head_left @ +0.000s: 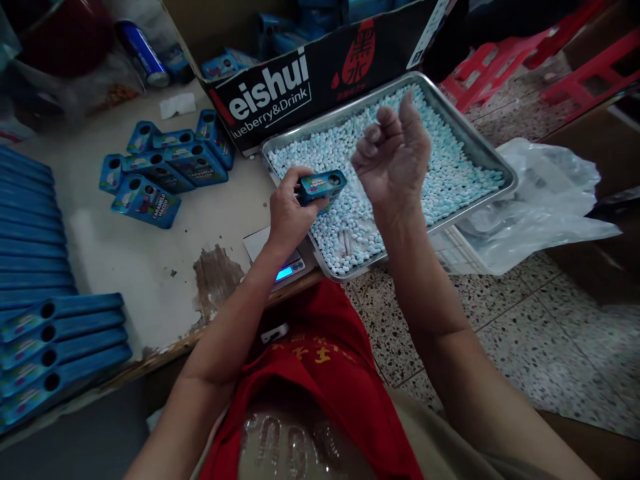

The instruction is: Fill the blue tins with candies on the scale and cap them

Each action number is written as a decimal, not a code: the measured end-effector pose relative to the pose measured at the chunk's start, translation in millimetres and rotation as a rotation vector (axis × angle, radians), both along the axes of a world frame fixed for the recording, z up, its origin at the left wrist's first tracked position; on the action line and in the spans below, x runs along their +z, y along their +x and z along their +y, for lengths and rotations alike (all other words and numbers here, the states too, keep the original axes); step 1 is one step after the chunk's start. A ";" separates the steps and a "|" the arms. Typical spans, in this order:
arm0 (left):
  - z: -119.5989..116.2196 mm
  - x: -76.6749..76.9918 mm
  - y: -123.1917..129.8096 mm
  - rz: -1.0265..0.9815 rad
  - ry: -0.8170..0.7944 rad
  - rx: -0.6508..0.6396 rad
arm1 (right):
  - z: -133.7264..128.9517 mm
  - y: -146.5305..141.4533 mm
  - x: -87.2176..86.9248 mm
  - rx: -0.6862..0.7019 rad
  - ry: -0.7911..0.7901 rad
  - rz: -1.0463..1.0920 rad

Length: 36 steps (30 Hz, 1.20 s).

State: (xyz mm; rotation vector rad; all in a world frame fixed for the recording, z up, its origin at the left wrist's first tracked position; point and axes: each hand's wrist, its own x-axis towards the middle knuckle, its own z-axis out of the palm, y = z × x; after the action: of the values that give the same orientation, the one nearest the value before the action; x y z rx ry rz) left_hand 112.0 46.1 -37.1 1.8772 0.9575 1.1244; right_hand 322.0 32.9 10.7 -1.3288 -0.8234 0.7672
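A small blue box (pixel 324 185) sits gripped in my left hand's (pixel 293 212) fingers over a metal tray (pixel 471 128) of pale pellets (pixel 445 143). I watch remotely: my right hand (pixel 393 157), loosely curled, palm showing, hovers above; a lit scale (pixel 290 271) lies below my left forearm.

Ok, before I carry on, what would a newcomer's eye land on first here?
Probably the metal tray in front of the person, spread with pale blue and white pellets. Next, the two hands above it: the left hand gripping a blue box, the right hand raised with fingers part-curled. Then the scale's glowing display, at the table edge.
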 end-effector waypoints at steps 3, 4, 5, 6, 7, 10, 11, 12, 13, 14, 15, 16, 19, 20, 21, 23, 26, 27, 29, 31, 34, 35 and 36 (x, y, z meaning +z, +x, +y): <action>1.2 3.4 -15.8 -0.068 -0.083 -0.011 | -8.9 23.1 -20.1 0.013 -0.082 -0.184; -0.8 6.5 -25.5 -0.079 -0.085 -0.005 | -15.5 28.0 -26.6 0.059 -0.136 -0.310; -4.1 9.9 -37.5 -0.094 -0.077 0.005 | -23.3 31.7 -32.1 0.123 -0.196 -0.458; -8.6 13.2 -51.3 -0.117 -0.065 0.013 | -31.8 34.4 -36.6 0.198 -0.250 -0.611; -14.3 15.7 -66.3 -0.147 -0.058 0.018 | -40.1 36.1 -39.9 0.270 -0.286 -0.745; -35.2 14.2 -109.7 -0.225 -0.095 0.040 | -57.7 35.7 -45.5 0.359 -0.277 -0.975; -42.5 10.3 -121.1 -0.226 -0.124 0.057 | -60.3 33.2 -47.0 0.362 -0.263 -1.012; -49.5 5.1 -130.1 -0.213 -0.153 0.077 | -61.2 29.4 -48.8 0.367 -0.254 -1.040; -55.7 -1.1 -136.5 -0.190 -0.175 0.096 | -60.8 24.2 -50.9 0.373 -0.244 -1.067; -60.9 -7.7 -140.4 -0.162 -0.189 0.111 | -59.4 17.8 -53.3 0.379 -0.230 -1.099; -64.9 -14.4 -142.1 -0.138 -0.195 0.123 | -57.1 10.8 -55.9 0.388 -0.210 -1.138; -67.7 -20.6 -142.1 -0.124 -0.196 0.132 | -54.0 3.5 -58.6 0.400 -0.191 -1.184; -69.8 -33.5 -139.6 -0.151 -0.179 0.120 | -41.7 -14.7 -65.2 0.478 -0.176 -1.320; -69.4 -35.4 -140.8 -0.173 -0.163 0.103 | -37.1 -18.5 -66.6 0.516 -0.188 -1.356; -69.1 -36.4 -144.2 -0.187 -0.142 0.087 | -32.9 -21.1 -67.4 0.554 -0.205 -1.387; -69.6 -36.6 -158.7 -0.177 -0.101 0.091 | -26.9 -23.2 -67.9 0.607 -0.248 -1.443; -73.6 -37.0 -193.8 -0.135 -0.101 0.205 | -27.3 -23.6 -67.7 0.610 -0.329 -1.485; -75.0 -37.7 -205.7 -0.137 -0.113 0.254 | -29.7 -23.8 -67.8 0.604 -0.357 -1.478; -77.0 -39.0 -224.3 -0.166 -0.120 0.347 | -35.6 -24.1 -68.3 0.586 -0.406 -1.438; -77.4 -37.4 -233.0 -0.187 -0.107 0.406 | -39.7 -22.9 -68.5 0.524 -0.426 -1.361; -77.6 -24.7 -229.4 -0.182 -0.099 0.417 | -39.3 -14.1 -63.3 0.298 -0.414 -1.065; -78.2 -18.4 -226.0 -0.181 -0.104 0.410 | -38.2 -9.5 -59.1 0.220 -0.415 -0.889; -79.1 -12.1 -222.4 -0.183 -0.109 0.402 | -37.4 -4.6 -53.4 0.161 -0.427 -0.688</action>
State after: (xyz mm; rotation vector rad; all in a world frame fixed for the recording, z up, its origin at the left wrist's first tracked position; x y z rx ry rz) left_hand -110.3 -33.0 -49.2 1.5017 1.2959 1.4181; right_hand 317.4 -4.5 -42.7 -1.9760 -1.3721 0.6271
